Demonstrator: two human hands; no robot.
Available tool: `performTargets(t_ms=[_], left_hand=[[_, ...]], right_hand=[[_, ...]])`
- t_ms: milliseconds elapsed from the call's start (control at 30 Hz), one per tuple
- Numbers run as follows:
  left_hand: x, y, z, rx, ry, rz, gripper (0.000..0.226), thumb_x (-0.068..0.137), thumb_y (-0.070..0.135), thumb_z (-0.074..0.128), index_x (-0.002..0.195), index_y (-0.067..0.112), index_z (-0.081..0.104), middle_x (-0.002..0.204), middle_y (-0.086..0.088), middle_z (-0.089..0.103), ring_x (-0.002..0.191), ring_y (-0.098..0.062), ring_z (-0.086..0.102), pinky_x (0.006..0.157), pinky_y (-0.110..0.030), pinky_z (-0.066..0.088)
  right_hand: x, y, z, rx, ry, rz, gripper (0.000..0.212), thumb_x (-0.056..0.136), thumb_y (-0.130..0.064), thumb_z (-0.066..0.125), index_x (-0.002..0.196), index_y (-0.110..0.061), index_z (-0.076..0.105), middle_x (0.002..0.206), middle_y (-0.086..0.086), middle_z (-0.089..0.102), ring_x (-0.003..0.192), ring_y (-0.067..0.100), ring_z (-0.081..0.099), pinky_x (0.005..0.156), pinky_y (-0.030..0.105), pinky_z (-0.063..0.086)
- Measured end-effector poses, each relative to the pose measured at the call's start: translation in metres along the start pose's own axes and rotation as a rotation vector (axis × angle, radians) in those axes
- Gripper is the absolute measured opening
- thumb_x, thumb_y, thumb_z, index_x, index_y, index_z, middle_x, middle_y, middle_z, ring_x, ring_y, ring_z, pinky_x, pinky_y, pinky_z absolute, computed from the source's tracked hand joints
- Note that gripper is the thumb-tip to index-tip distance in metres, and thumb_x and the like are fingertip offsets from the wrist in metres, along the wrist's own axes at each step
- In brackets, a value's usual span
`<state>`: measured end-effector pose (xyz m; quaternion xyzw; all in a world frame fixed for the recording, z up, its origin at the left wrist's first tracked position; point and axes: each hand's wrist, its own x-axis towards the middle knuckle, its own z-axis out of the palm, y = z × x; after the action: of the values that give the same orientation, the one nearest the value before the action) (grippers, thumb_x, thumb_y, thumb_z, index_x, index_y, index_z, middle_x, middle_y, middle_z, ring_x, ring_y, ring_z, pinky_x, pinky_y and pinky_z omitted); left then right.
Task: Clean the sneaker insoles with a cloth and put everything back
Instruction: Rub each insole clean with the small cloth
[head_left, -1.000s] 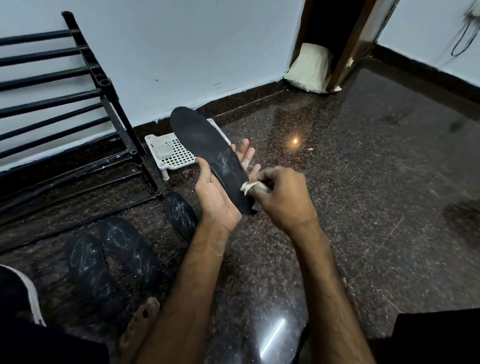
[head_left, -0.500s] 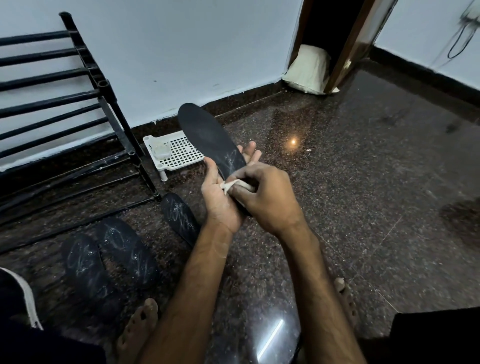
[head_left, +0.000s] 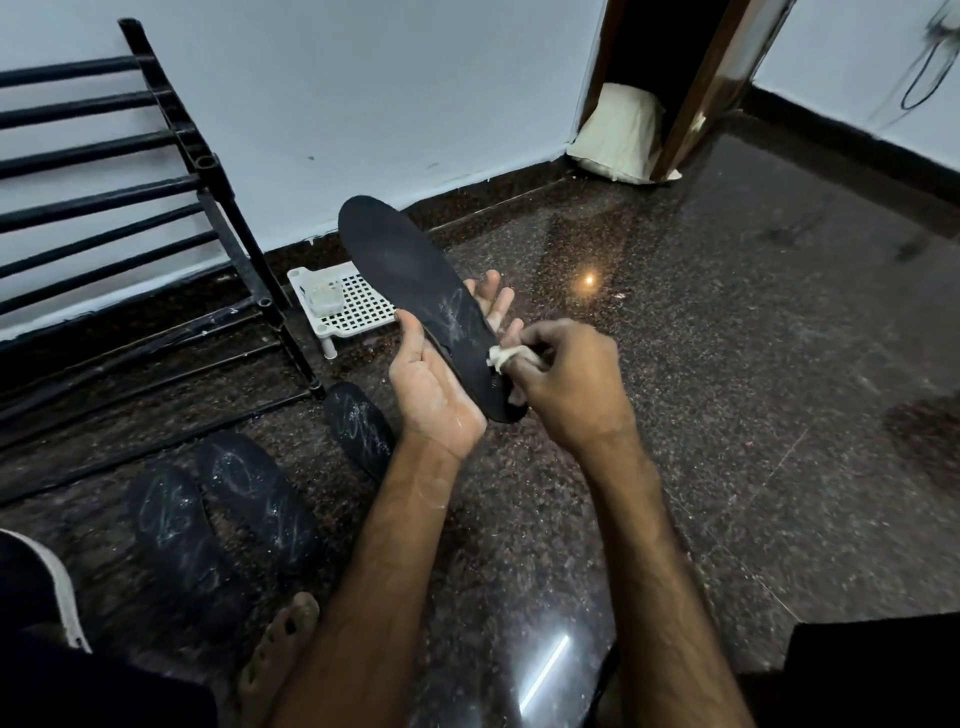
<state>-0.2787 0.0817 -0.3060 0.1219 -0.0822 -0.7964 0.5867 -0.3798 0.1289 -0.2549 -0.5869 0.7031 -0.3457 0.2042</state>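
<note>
Gripping insole (head_left: 410, 275) in left hand (head_left: 431, 384); right hand (head_left: 566, 384) pinching cloth (head_left: 503, 356) against its heel.

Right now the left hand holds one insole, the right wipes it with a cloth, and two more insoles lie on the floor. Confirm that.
Wrong count: the head view shows three on the floor: left insole, middle insole, and a third insole. The rest stands.

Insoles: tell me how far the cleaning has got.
Done: nothing finished; only the toe end of the held insole looks free of marks. In hand: the left hand holds it while the right hand presses a small cloth to its heel end, with white scribbles just above. Left: three insoles on the floor carry white scribbles, and none is put back.
</note>
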Motion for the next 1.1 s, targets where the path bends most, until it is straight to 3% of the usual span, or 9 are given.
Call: performTargets(t_ms=[133, 267, 367, 467, 533, 633, 733, 900, 1100], left_hand=[[0.001, -0.002, -0.002, 0.012, -0.001, 0.012, 0.072, 0.102, 0.058, 0.021, 0.143, 0.003, 0.043, 0.148, -0.019, 0.047, 0.136, -0.036, 0.046, 0.117, -0.054, 0.028], [-0.003, -0.005, 0.004, 0.020, 0.005, 0.007, 0.069, 0.103, 0.056, 0.022, 0.137, 0.001, 0.047, 0.148, -0.022, 0.046, 0.136, -0.038, 0.045, 0.118, -0.053, 0.026], [-0.002, 0.006, 0.005, 0.058, -0.001, 0.028, 0.067, 0.102, 0.056, 0.021, 0.133, 0.005, 0.052, 0.149, -0.020, 0.045, 0.137, -0.036, 0.044, 0.118, -0.053, 0.025], [-0.002, 0.008, 0.006, 0.094, -0.004, 0.042, 0.066, 0.103, 0.055, 0.023, 0.132, 0.004, 0.052, 0.148, -0.021, 0.046, 0.136, -0.037, 0.047, 0.116, -0.051, 0.031], [-0.004, 0.007, 0.008, 0.121, -0.020, 0.025, 0.068, 0.103, 0.055, 0.022, 0.138, 0.002, 0.045, 0.148, -0.021, 0.045, 0.136, -0.037, 0.046, 0.116, -0.049, 0.031], [-0.006, 0.009, 0.008, 0.133, -0.060, -0.003, 0.074, 0.102, 0.057, 0.022, 0.149, 0.000, 0.033, 0.146, -0.021, 0.045, 0.139, -0.036, 0.043, 0.117, -0.049, 0.029], [-0.006, 0.011, 0.007, 0.145, -0.086, -0.022, 0.076, 0.102, 0.057, 0.025, 0.153, 0.000, 0.026, 0.147, -0.021, 0.043, 0.140, -0.036, 0.040, 0.118, -0.050, 0.027], [-0.006, 0.004, 0.008, 0.153, -0.058, -0.054, 0.077, 0.101, 0.059, 0.025, 0.150, 0.001, 0.033, 0.153, -0.022, 0.038, 0.140, -0.033, 0.043, 0.121, -0.047, 0.022], [-0.003, 0.003, 0.005, 0.115, -0.010, -0.018, 0.080, 0.099, 0.061, 0.025, 0.150, 0.001, 0.035, 0.149, -0.019, 0.045, 0.137, -0.031, 0.047, 0.122, -0.045, 0.022]], right_hand=[[-0.014, -0.007, -0.004, 0.054, -0.188, -0.066, 0.007, 0.081, -0.014, 0.076, 0.085, -0.019, 0.077, 0.082, -0.006, 0.072, 0.070, 0.005, 0.065, 0.069, 0.023, 0.055], [0.003, -0.006, 0.004, 0.032, -0.001, -0.059, 0.006, 0.083, -0.016, 0.075, 0.087, -0.021, 0.076, 0.088, -0.005, 0.069, 0.077, 0.008, 0.065, 0.074, 0.026, 0.056], [-0.002, 0.014, -0.004, 0.086, -0.025, 0.057, 0.005, 0.084, -0.016, 0.075, 0.086, -0.021, 0.076, 0.080, -0.006, 0.072, 0.069, 0.006, 0.067, 0.063, 0.021, 0.053], [-0.012, 0.028, -0.009, 0.497, -0.041, 0.179, 0.009, 0.084, -0.007, 0.074, 0.091, -0.012, 0.076, 0.078, 0.001, 0.075, 0.066, 0.010, 0.066, 0.064, 0.029, 0.054], [-0.010, 0.030, -0.011, 0.865, -0.056, 0.278, 0.014, 0.084, -0.002, 0.071, 0.097, -0.004, 0.073, 0.081, 0.004, 0.073, 0.066, 0.009, 0.064, 0.063, 0.024, 0.054], [-0.007, 0.031, -0.015, 1.088, -0.081, 0.351, 0.020, 0.083, -0.006, 0.069, 0.103, -0.003, 0.071, 0.091, 0.009, 0.072, 0.073, 0.013, 0.066, 0.064, 0.022, 0.055], [-0.009, 0.030, -0.016, 1.061, -0.057, 0.326, 0.013, 0.086, -0.003, 0.067, 0.098, -0.006, 0.070, 0.085, 0.004, 0.072, 0.069, 0.010, 0.065, 0.061, 0.020, 0.053], [-0.009, 0.025, -0.011, 0.782, -0.082, 0.167, 0.012, 0.088, 0.000, 0.067, 0.093, -0.009, 0.071, 0.076, -0.003, 0.068, 0.061, 0.001, 0.056, 0.059, 0.017, 0.047], [-0.011, 0.024, 0.002, 0.549, -0.178, 0.141, 0.008, 0.083, -0.013, 0.074, 0.090, -0.017, 0.074, 0.088, 0.006, 0.074, 0.076, 0.019, 0.065, 0.075, 0.042, 0.055]])
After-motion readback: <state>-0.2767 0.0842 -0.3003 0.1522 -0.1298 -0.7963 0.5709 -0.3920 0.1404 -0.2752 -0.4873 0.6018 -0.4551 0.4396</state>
